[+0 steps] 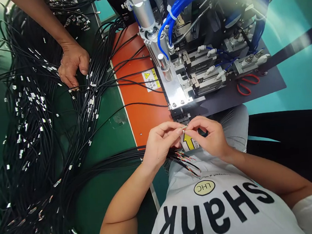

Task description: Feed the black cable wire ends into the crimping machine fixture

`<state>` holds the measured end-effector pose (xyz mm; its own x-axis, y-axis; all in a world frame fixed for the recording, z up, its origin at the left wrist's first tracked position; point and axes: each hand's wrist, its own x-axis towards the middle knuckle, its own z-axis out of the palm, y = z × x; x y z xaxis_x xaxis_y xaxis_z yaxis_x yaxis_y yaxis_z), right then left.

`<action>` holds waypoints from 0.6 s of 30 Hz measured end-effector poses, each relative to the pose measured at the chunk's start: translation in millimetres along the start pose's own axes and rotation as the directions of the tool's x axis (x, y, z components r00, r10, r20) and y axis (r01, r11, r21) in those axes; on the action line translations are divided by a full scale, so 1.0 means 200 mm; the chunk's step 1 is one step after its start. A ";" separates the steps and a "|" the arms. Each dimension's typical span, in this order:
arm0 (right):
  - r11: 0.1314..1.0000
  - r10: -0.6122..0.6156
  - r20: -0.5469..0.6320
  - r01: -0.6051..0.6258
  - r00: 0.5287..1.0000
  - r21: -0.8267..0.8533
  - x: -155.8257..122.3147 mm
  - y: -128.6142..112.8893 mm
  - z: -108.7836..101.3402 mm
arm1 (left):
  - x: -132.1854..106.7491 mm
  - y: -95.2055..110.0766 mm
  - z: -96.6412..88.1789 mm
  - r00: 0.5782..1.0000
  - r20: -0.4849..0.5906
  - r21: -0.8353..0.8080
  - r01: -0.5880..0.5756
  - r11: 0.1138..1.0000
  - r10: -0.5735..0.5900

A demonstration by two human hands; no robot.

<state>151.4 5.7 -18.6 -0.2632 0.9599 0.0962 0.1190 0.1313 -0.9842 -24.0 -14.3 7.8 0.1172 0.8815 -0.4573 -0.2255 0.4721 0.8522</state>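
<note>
My left hand (159, 142) and my right hand (209, 135) meet in front of the machine's lower block. Thumb and forefinger of each are pinched at a small, thin cable end (184, 127) between them; its details are mostly covered by the fingertips. Under my left hand lies a bundle of black cables (116, 157). Its stripped ends, with thin coloured wires (185, 157), fan out over my lap. Just below the fingertips is a label with a yellow arrow (188, 141).
The pneumatic machine (166, 78), with blue air hoses (184, 3), stands ahead on an orange plate (136, 115). Black cables with metal connectors (31, 102) cover much of the green table (119, 196). Another person's hand (73, 64) rests on them. Red-handled scissors (247, 84) lie right.
</note>
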 end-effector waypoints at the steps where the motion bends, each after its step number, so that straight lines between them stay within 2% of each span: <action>1: 1.000 -0.025 0.004 0.025 1.000 -0.016 0.00 0.00 0.00 | 0.00 0.00 0.00 0.999 0.007 -0.020 0.033 0.999 -0.033; 6: 0.992 -0.104 0.016 0.105 0.994 -0.068 -0.01 0.00 -0.01 | 0.01 0.00 0.00 0.993 0.033 -0.089 0.119 0.989 -0.117; 13: 0.989 -0.102 0.006 0.102 0.995 -0.106 -0.02 0.01 -0.01 | 0.01 -0.01 0.03 0.996 -0.003 -0.150 0.093 0.984 -0.094; 18: 0.985 -0.105 0.019 0.107 0.994 -0.139 -0.02 0.01 -0.03 | 0.01 0.00 0.03 0.992 0.030 -0.149 0.126 0.981 -0.123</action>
<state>157.7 3.6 -20.6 -0.2926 0.9359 0.1960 0.2219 0.2659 -0.9381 -18.2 -13.0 8.3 0.1727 0.8168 -0.5505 -0.3510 0.5733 0.7404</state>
